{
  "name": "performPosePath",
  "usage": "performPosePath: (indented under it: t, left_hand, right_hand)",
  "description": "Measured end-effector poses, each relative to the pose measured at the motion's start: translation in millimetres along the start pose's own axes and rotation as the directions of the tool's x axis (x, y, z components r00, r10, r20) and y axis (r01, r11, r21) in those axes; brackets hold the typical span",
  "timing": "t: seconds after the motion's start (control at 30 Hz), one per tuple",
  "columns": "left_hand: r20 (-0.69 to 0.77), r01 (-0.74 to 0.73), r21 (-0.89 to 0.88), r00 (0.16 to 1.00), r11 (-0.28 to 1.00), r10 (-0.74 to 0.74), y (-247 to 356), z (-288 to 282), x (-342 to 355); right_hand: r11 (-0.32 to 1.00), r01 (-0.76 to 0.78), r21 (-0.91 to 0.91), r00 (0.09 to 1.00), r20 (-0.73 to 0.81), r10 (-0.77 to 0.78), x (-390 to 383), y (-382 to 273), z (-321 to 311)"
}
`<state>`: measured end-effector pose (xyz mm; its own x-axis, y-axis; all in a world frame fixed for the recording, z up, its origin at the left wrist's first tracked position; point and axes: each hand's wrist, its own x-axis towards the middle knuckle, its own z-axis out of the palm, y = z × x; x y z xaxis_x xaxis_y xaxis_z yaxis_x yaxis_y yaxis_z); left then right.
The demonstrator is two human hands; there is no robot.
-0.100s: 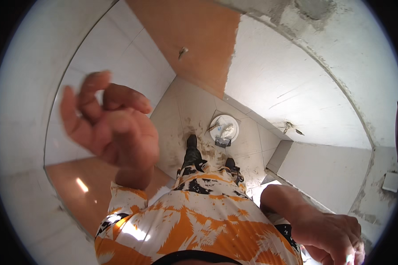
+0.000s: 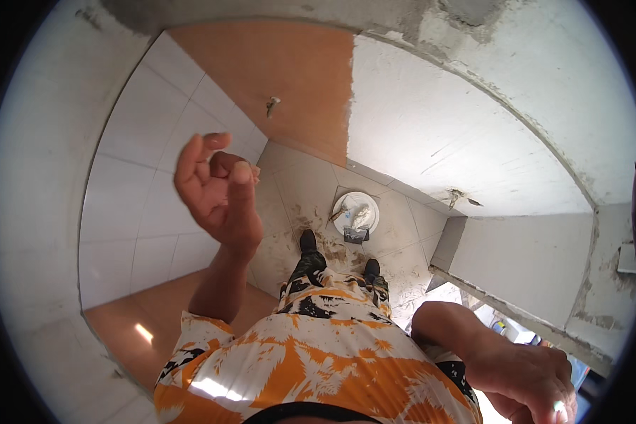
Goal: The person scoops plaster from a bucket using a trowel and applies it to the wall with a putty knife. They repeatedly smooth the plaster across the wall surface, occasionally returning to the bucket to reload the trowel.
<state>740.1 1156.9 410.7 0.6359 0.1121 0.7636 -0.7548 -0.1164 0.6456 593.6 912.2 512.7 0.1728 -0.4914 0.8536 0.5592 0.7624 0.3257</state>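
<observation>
My left hand [image 2: 219, 201] is raised at left of centre, in front of the white tiled wall. Its palm faces up and its fingers are loosely bent and apart, with nothing seen in them. At the lower right, my right hand [image 2: 519, 374] hangs with its fingers bent downward and close together. A small pale spot shows at one fingertip. Whether those fingers hold anything is hidden. Beyond my feet, a round white bucket [image 2: 376, 210] stands on the floor, apart from both hands. White stuff, a brownish stick-like piece and a dark flat piece lie in or across it.
White tiles [image 2: 148, 177] cover the left wall. Orange-brown tiles [image 2: 283, 71] adjoin a bare whitish wall [image 2: 431, 127]. Pipe stubs stick out at a fitting [image 2: 272, 106] and a rough hole [image 2: 456, 196]. Smears mark the tiled floor [image 2: 290, 177]. A ledge [image 2: 516, 307] runs along the right.
My left hand has come right and slightly down, and its fingers are more bent. The view has shifted, showing more of the opening at the lower right. My right hand has hardly moved.
</observation>
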Motion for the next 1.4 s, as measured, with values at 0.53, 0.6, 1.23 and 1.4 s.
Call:
performPosePath:
  t: [0.53, 0.6, 1.23, 1.4]
  left_hand:
    - [0.205, -0.186, 0.891, -0.65, 0.414, -0.732, -383.7, -41.5, -348.7]
    - [0.263, -0.166, 0.874, -0.631, 0.457, -0.73, -404.6, -24.4, -357.2]
    - [-0.072, -0.088, 0.888, -0.996, 0.452, -0.052, -446.8, -253.6, -603.5]
    - [0.392, -0.034, 0.789, -0.741, 0.613, -0.546, -563.4, -75.0, -680.8]
  right_hand:
    - [-0.82, -0.399, 0.411, -0.338, -0.897, -0.285, -639.7, -223.3, -128.4]
    - [-0.729, -0.448, 0.518, -0.433, -0.839, -0.33, -688.8, -211.6, -97.9]
    - [-0.303, -0.715, 0.63, -0.323, -0.682, -0.656, -963.9, -283.6, -259.9]
    - [-0.065, -0.829, 0.556, -0.357, -0.615, -0.703, -1031.9, -340.6, -308.4]
